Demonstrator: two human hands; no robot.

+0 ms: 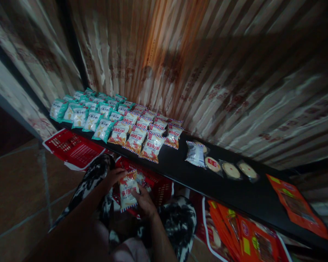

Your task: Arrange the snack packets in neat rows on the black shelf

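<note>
A white and orange snack bag (128, 191) with red lettering and a striped edge is held over a red basket. My left hand (116, 177) grips its upper left side, and my right hand (145, 201) pinches its right side. Along the black shelf (177, 169) in front of me lie several matching snack bags (151, 146) in rows. To their left, teal and white snack bags (91, 120) are grouped closely. The red basket (161, 187) beneath the held bag contains a few wrapped items that I cannot make out.
Farther right on the shelf lie a blue-white packet (195, 154), several round wrapped crackers (231, 170) and an orange packet (297, 205). Another red basket (75, 148) stands at left. Orange packets (246, 234) fill a basket at lower right. Pleated sheeting (207, 72) hangs behind the shelf.
</note>
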